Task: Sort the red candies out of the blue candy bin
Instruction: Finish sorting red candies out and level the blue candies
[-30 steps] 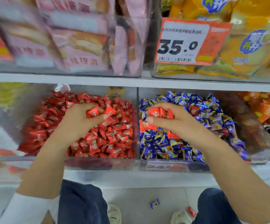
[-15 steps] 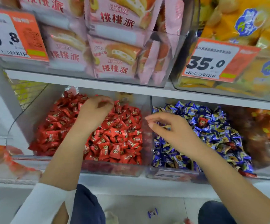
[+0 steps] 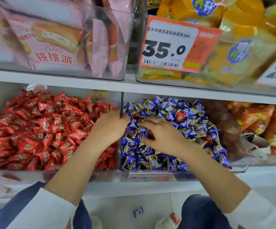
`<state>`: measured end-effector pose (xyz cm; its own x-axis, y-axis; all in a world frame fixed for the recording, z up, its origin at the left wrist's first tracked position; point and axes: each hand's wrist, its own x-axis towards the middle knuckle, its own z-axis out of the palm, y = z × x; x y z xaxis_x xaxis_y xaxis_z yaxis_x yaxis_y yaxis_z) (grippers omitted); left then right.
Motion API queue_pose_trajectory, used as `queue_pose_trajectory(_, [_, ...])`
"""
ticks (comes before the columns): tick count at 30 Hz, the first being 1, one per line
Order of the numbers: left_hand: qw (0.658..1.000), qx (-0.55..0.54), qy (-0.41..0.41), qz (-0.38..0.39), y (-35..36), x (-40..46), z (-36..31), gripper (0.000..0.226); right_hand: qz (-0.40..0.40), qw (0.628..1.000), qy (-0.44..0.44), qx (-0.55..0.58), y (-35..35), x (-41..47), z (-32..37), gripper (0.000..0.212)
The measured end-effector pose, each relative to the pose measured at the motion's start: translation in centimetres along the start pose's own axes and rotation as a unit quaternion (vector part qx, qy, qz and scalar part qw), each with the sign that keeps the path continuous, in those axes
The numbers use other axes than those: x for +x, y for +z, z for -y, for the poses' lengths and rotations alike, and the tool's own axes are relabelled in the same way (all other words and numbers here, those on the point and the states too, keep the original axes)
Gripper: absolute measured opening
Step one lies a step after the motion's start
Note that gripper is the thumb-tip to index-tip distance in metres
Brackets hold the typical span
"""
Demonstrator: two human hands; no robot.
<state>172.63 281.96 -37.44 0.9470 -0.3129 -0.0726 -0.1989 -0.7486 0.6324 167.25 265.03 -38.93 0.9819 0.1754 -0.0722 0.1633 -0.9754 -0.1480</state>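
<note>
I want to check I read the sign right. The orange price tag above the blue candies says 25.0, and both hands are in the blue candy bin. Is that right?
Not quite. In the head view the orange price tag reads 35.0, not 25.0. The rest holds: the left hand and the right hand are both in the blue candy bin.

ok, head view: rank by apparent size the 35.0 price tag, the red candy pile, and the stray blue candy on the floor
1. red candy pile
2. 35.0 price tag, though it hangs nearer the camera, so true scale is unsure
3. blue candy on the floor
</note>
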Motion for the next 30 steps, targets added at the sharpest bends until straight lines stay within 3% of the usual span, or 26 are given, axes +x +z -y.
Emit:
queue_pose_trajectory(3, [1.000, -0.013, -0.012, 0.007, 0.0, 0.2, 0.1, 0.039, 0.042, 0.997, -0.022, -0.069, 1.9, 4.4, 2.0, 0.068])
queue_pose_trajectory(7, [0.999, 0.003, 0.022, 0.024, -0.4, 0.1, 0.0, 0.033, 0.136, 0.983, 0.071, -0.103, 3.3, 8.4, 2.6, 0.081])
queue_pose_trajectory(13, [0.999, -0.013, 0.026, 0.027, -0.3, 0.6, 0.8, 0.027, 0.182, 0.957, 0.137, -0.179, 2.9, 10.4, 2.4, 0.068])
queue_pose_trajectory(18, [0.999, -0.023, 0.035, 0.032, -0.4, 0.7, 1.1, 0.025, 0.229, 0.930, 0.039, -0.286, 2.1, 9.3, 2.7, 0.050])
queue_pose_trajectory(22, [0.998, -0.024, 0.032, 0.043, -0.7, 0.6, 0.8, 0.030, 0.198, 0.958, -0.020, -0.206, -0.8, 6.4, 0.5, 0.051])
queue_pose_trajectory(27, [0.999, -0.029, 0.011, 0.042, -0.7, 0.3, 0.6, 0.032, 0.140, 0.975, 0.039, -0.169, -4.2, 1.3, -4.4, 0.039])
queue_pose_trajectory(30, [0.999, -0.033, 0.004, 0.039, -0.5, 0.1, 0.3, 0.033, 0.158, 0.981, 0.100, -0.058, -5.4, -1.4, -6.2, 0.040])
